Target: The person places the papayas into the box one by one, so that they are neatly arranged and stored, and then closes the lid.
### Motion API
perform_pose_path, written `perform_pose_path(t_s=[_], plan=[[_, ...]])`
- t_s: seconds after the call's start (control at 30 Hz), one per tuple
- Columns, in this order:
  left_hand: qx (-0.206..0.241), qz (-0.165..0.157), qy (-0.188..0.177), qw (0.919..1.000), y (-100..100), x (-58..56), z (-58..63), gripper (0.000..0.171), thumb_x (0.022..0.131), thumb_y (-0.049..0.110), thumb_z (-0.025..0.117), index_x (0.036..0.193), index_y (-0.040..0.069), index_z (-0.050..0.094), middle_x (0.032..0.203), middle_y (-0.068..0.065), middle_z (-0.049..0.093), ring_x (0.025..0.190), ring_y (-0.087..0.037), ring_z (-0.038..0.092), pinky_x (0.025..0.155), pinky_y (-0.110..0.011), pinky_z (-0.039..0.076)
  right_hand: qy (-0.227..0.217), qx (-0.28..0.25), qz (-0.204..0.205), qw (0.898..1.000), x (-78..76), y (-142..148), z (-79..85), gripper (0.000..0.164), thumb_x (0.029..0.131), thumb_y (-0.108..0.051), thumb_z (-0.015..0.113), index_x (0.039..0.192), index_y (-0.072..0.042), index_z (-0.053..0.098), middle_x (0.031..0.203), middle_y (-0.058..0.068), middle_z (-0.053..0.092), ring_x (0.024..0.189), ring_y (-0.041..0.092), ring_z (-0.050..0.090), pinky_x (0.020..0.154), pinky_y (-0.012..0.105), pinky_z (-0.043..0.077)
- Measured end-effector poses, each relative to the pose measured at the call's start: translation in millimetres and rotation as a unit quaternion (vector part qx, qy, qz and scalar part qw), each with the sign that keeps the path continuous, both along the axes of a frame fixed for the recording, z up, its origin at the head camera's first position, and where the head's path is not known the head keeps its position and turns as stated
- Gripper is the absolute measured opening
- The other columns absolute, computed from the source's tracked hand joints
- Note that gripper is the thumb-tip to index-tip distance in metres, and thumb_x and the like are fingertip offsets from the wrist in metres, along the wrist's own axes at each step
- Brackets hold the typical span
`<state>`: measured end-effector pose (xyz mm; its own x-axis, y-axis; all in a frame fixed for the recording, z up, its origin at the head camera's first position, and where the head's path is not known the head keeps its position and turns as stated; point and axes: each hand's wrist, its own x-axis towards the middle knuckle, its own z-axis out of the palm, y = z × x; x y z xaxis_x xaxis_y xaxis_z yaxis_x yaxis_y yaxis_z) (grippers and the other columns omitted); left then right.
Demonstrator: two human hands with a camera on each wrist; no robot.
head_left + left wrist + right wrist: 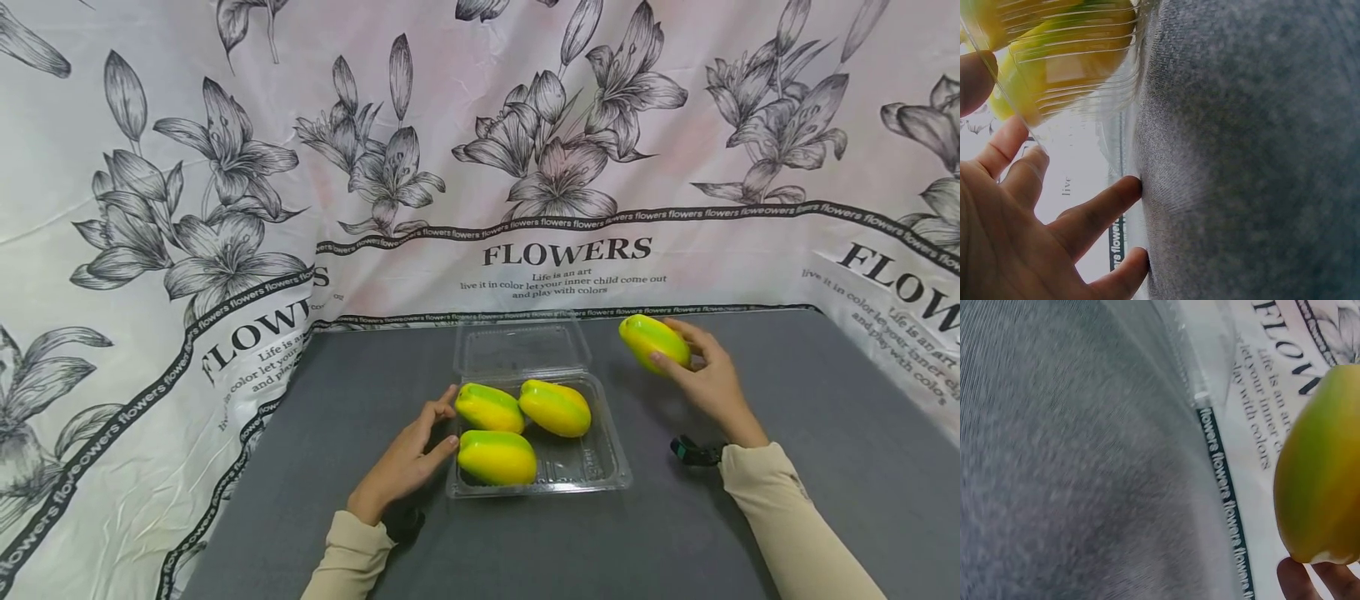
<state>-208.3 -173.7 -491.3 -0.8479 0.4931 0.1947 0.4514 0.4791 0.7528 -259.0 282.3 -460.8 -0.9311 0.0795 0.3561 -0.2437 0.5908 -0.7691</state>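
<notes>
In the head view my right hand [712, 385] grips a yellow-green mango [651, 342] between thumb and fingers, above the table to the right of a clear plastic clamshell box [611, 446]. The same mango [1322, 469] fills the right edge of the right wrist view, fingertips below it. Inside the box lie three more mangoes: one at back left [489, 408], one at back right [555, 408], one at front left [497, 457]. My left hand [408, 457] rests at the box's left side, fingers spread; in the left wrist view its thumb and fingers [1007, 147] touch the rim.
The box's hinged lid [521, 346] lies back behind it, towards the rear edge of the grey table [337, 383]. A white flower-printed cloth [390, 283] hangs behind and on both sides. Dark wrist straps [697, 452] sit by the cream sleeves.
</notes>
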Motion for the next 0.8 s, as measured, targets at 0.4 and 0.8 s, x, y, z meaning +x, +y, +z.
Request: perform_pose_path(t_s=[0.4, 0.8], plan=[[-0.013, 0.0, 0.006, 0.9999, 0, 0.2, -0.1, 0.034, 0.108, 0.031, 0.052, 0.131, 0.008, 0.042, 0.172, -0.006, 0.018, 0.154, -0.031, 0.032, 0.118, -0.06, 0.032, 0.013, 0.004, 0.049, 0.999, 6.4, -11, 11.8, 0.06, 0.096, -0.028, 0.073, 0.15, -0.016, 0.05, 0.139, 0.014, 0.055, 0.108, -0.005, 0.048, 0.08, 0.01, 0.046], [-0.008, 0.004, -0.006, 0.9999, 1, 0.0, -0.3, 0.034, 0.107, 0.031, 0.053, 0.132, 0.009, 0.043, 0.172, 0.001, 0.017, 0.154, -0.029, 0.031, 0.119, -0.061, 0.031, 0.004, 0.005, 0.073, 0.997, 7.5, -19, 14.7, 0.061, 0.095, -0.027, 0.074, 0.15, -0.018, 0.05, 0.135, 0.014, 0.057, 0.097, 0.0, 0.057, 0.078, 0.011, 0.05]])
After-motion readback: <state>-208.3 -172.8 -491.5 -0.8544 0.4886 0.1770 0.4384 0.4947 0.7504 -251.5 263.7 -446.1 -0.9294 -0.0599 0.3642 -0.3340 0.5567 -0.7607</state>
